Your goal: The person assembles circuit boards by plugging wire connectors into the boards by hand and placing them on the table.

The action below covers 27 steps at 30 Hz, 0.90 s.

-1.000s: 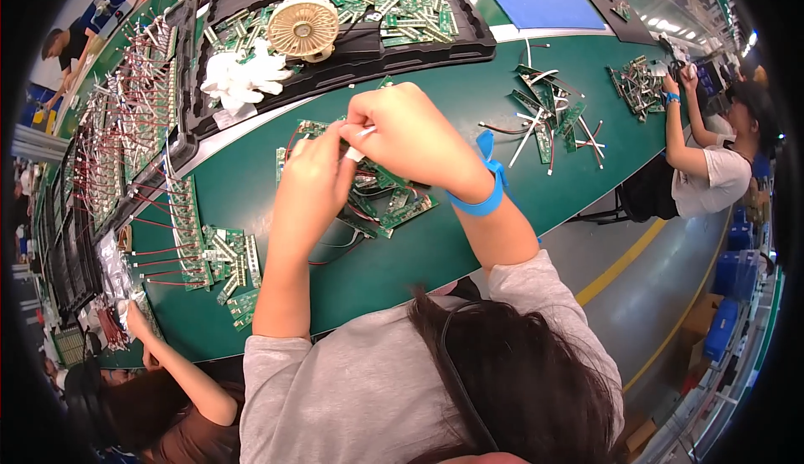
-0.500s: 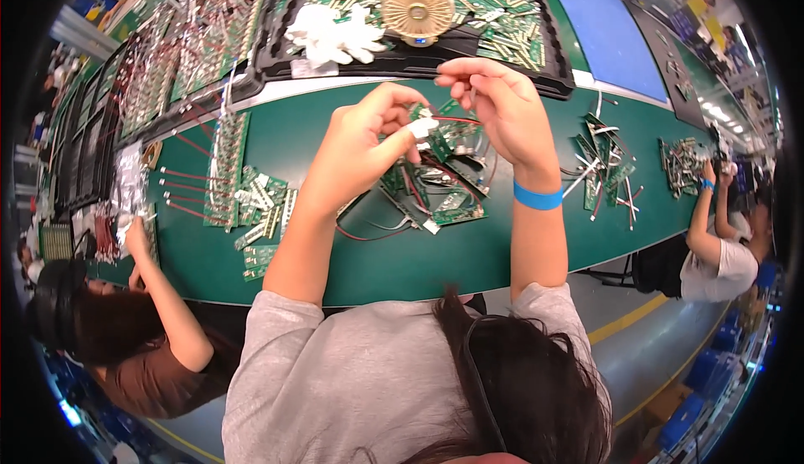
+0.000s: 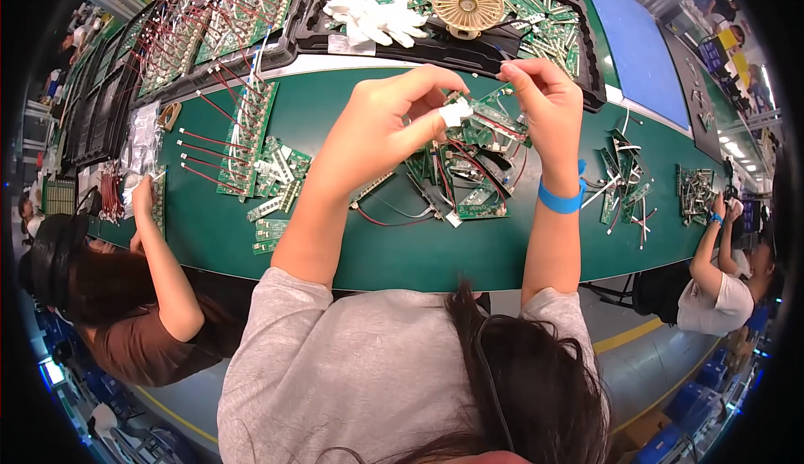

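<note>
My left hand point(image 3: 381, 125) is closed on a small green circuit board point(image 3: 457, 98), with a white piece point(image 3: 456, 113) showing at the thumb tip. To its right, my right hand point(image 3: 550, 100), with a blue band at the wrist, is raised with thumb and forefinger pinched together. Whatever lies between those fingertips is too small to make out. Below both hands is a tangled pile of green circuit boards point(image 3: 486, 200) with red, black and white wires.
Loose boards point(image 3: 280, 167) and a wired board panel point(image 3: 251, 133) lie left; another wired bunch point(image 3: 620, 171) lies right. Behind stand a black tray point(image 3: 402, 48) of boards, white gloves point(image 3: 373, 16) and a small fan point(image 3: 467, 3). Co-workers' arms point(image 3: 172, 271) reach in at both sides.
The view has shifted, moving the table's contents rightward. My right hand's fingers have drawn into a tighter pinch, and the red wire that stretched between my hands no longer shows clearly there.
</note>
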Motion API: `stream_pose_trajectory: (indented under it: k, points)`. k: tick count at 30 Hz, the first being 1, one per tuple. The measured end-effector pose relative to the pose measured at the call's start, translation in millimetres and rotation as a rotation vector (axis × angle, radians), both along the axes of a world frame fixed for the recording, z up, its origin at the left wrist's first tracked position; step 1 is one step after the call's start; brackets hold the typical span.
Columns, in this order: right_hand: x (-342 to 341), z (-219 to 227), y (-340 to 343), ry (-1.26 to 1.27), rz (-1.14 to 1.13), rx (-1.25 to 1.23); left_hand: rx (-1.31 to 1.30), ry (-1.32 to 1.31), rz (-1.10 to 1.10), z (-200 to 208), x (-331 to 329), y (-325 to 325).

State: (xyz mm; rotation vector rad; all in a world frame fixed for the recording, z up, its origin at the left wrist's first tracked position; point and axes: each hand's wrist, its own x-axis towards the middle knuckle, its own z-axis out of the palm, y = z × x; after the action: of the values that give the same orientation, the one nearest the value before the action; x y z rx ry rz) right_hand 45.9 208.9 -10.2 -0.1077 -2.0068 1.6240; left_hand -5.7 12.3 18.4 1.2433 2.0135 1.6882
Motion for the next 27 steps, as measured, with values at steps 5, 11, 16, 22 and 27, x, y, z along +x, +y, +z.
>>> stream_pose_trajectory:
  k: [5,11,16,22,27]
  points:
    - [14.0,18.4,-4.6,-0.121,0.201,0.248,0.201,-0.33,0.019,-9.3,-10.9,0.3]
    - [22.7,29.0,-14.2,-0.273,0.294,0.012,0.287,-0.452,-0.043,-8.1,-17.2,0.7]
    - [17.7,17.8,-17.6,-0.114,0.25,-0.023,0.269,-0.46,-0.045,-8.4,-15.7,1.7]
    - [10.0,15.2,-16.9,0.057,0.208,-0.137,0.247,-0.479,-0.072,-7.9,-13.6,1.8]
    - [6.3,6.1,-14.8,0.1,0.087,0.007,0.214,-0.459,-0.091,-3.9,-9.3,1.8]
